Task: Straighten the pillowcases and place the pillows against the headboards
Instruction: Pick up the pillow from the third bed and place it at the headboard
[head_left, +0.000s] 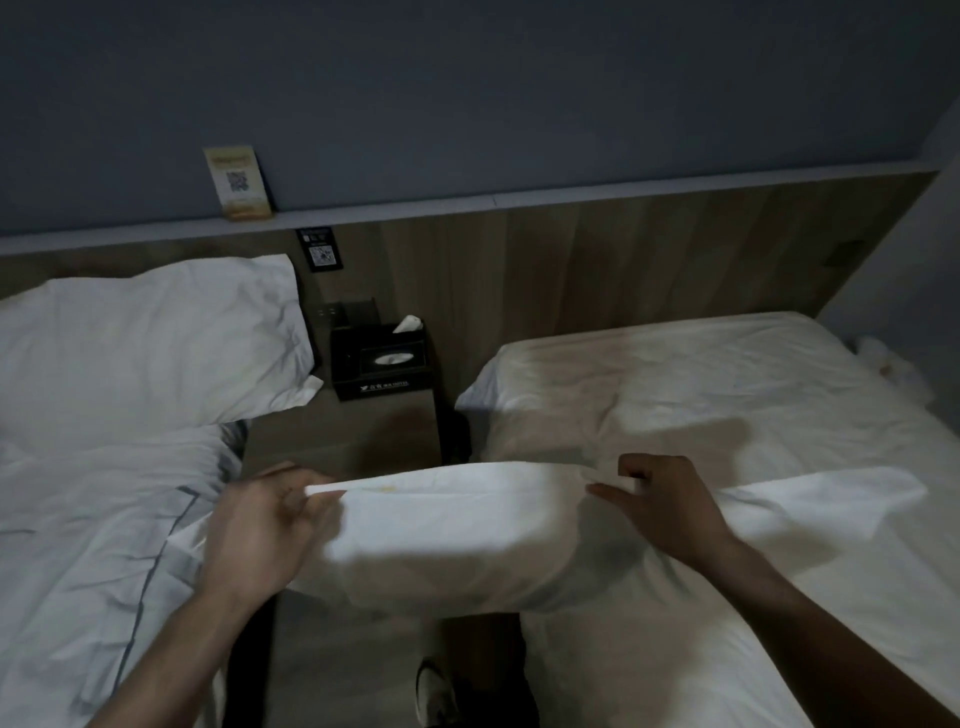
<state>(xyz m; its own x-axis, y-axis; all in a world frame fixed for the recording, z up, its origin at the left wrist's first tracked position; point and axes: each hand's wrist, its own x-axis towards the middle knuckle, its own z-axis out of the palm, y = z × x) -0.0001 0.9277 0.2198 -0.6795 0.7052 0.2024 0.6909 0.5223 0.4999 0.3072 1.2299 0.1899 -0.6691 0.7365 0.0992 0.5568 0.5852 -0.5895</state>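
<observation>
Dim, bluish-grey exposure throughout; wall (467, 93) nearly flat and underlit. Whites of the held pillow (467, 530) read brightest, no glare. Soft shadow on the right bed (727, 395) beyond the right hand (660, 501). Overall softness, mild motion blur; wide-angle bowing of the headboard (623, 260) toward edges
</observation>
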